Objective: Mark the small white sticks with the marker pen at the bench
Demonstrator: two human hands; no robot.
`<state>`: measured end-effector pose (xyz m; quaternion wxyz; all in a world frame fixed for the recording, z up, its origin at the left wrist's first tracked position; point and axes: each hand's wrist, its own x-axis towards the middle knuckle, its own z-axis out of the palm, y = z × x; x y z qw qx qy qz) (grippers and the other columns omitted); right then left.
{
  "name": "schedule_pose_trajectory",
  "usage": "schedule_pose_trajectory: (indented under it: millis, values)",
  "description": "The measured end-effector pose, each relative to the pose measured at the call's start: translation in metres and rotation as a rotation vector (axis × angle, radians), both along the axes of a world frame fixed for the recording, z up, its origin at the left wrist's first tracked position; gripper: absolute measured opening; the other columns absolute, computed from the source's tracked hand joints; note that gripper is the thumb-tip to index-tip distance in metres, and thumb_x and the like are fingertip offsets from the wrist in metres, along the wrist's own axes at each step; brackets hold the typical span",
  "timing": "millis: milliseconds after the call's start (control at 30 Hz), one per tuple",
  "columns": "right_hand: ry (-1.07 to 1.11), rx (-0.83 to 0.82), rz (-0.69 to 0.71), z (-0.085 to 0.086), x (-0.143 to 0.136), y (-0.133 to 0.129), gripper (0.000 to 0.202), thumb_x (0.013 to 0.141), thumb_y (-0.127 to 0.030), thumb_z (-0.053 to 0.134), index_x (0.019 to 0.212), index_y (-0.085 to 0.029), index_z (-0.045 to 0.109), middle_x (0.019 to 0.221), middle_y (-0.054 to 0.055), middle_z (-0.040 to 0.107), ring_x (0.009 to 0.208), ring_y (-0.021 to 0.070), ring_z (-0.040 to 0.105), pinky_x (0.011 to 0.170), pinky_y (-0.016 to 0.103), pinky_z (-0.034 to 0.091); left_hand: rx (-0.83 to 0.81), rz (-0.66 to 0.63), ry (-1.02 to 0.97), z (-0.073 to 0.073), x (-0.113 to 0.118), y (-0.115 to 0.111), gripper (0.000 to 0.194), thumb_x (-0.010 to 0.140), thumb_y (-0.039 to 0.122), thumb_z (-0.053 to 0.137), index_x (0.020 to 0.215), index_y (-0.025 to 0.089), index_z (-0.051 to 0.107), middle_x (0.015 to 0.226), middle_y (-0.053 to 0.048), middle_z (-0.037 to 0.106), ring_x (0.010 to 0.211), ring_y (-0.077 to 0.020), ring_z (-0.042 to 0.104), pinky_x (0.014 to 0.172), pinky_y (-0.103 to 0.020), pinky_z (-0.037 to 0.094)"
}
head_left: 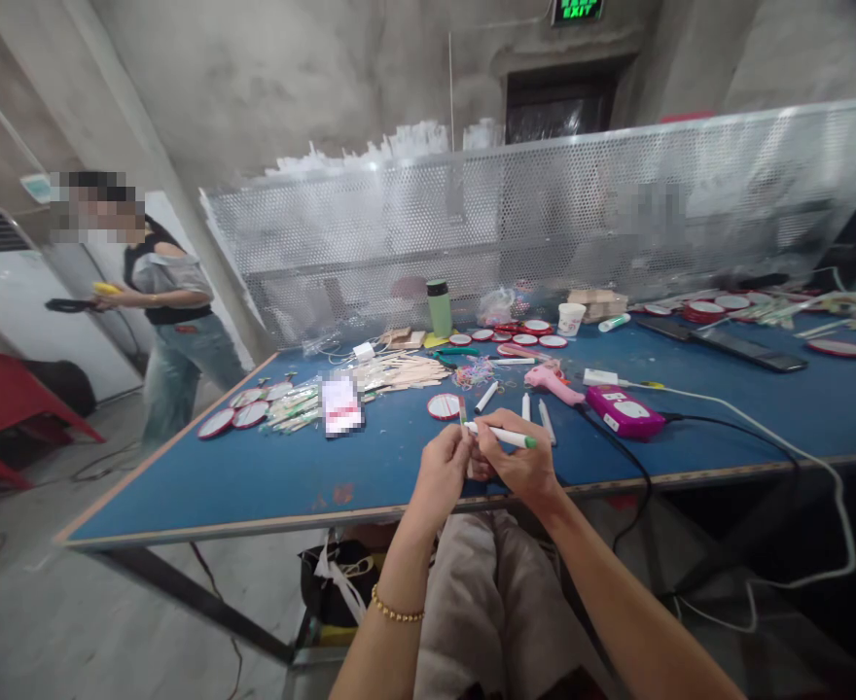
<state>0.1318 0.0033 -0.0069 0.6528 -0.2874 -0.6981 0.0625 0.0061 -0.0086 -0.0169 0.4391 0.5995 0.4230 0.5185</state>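
Hands are held together above the near edge of the blue worktop (253, 476). A white marker with a green cap (502, 436) is gripped in the right hand (519, 465); a small stick (463, 412) is pinched upright by the left hand (441, 469).

Both hands, left hand (444, 465) and right hand (521, 465), are meeting above the table (253, 476) near edge. The glue gun (553, 382) is lying just behind the right hand; the stick pile (397, 370) is lying behind-left.
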Motion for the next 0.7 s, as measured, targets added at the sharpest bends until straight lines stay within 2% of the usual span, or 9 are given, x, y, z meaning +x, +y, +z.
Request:
schedule_pose_trajectory:
  millis: [200, 400, 700]
  values:
    - [-0.006, -0.005, 0.006, 0.0011, -0.0003, -0.0007, 0.019, 0.086, -0.017, 0.054, 0.070, -0.018, 0.063, 0.062, 0.000, 0.062, 0.053, 0.0106, 0.056, 0.052, 0.022, 0.045, -0.006, -0.001, -0.017, 0.0018, 0.0005, -0.0013, 0.039, 0.080, 0.056, 0.057, 0.075, 0.018, 0.053, 0.063, 0.003, 0.053, 0.055, -0.0119, 0.050, 0.055, -0.026, 0.048]
    - [0.020, 0.033, -0.037, 0.0022, -0.0002, -0.0014, 0.018, 0.086, -0.016, 0.055, 0.070, -0.018, 0.064, 0.061, 0.000, 0.064, 0.053, 0.0106, 0.057, 0.053, 0.021, 0.047, -0.053, -0.038, -0.059, 0.0040, 0.0019, -0.0028, 0.041, 0.078, 0.059, 0.058, 0.077, 0.019, 0.051, 0.061, 0.004, 0.054, 0.052, -0.0128, 0.055, 0.056, -0.028, 0.052]
    - [-0.015, -0.002, -0.008, 0.0014, 0.0005, -0.0002, 0.018, 0.086, -0.019, 0.054, 0.071, -0.018, 0.064, 0.063, 0.001, 0.065, 0.053, 0.0112, 0.057, 0.052, 0.023, 0.046, -0.041, -0.022, -0.067, 0.0086, 0.0031, -0.0054, 0.041, 0.077, 0.058, 0.059, 0.072, 0.019, 0.048, 0.059, 0.004, 0.054, 0.050, -0.0116, 0.054, 0.053, -0.026, 0.049]
